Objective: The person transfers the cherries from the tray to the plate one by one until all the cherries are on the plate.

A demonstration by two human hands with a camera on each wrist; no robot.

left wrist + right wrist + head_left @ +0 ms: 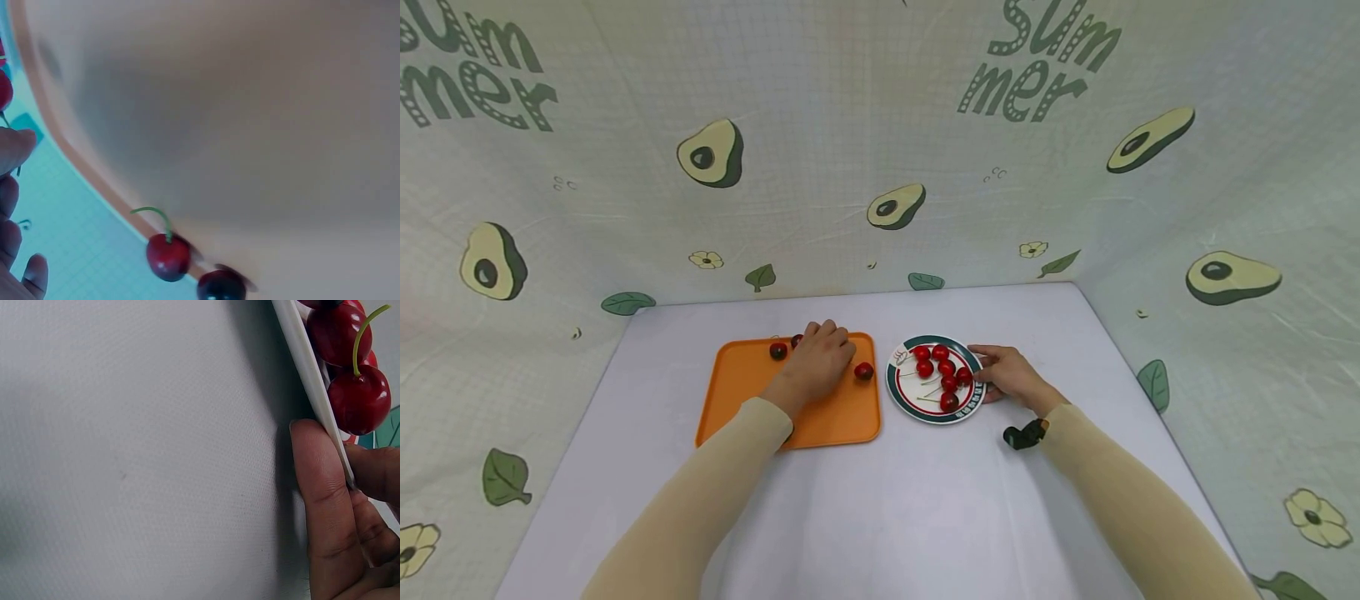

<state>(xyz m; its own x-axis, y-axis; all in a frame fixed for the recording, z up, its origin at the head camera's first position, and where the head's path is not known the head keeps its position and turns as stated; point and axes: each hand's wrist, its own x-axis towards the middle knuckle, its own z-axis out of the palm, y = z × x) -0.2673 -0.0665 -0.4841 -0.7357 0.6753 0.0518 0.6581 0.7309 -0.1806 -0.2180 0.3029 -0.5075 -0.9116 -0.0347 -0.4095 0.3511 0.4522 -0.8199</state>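
Note:
My left hand [822, 358] is over the orange tray [737, 396]. Its fingers pinch the stem of a dark red cherry [863, 372], which shows at the left edge of the left wrist view. Near the tray's far rim are two other dark cherries [778, 351], one partly hidden by the hand in the head view; a cherry with a curved green stem [168, 257] is one of them. My right hand [1011, 377] grips the right rim of a round plate [306, 362], thumb above and fingers beneath. Several red cherries [949, 383] with stems lie on the plate.
The tray and plate stand side by side on a white table [880, 525]. A patterned cloth [805, 167] hangs behind and along both sides. A small black device [1024, 436] is at the right wrist.

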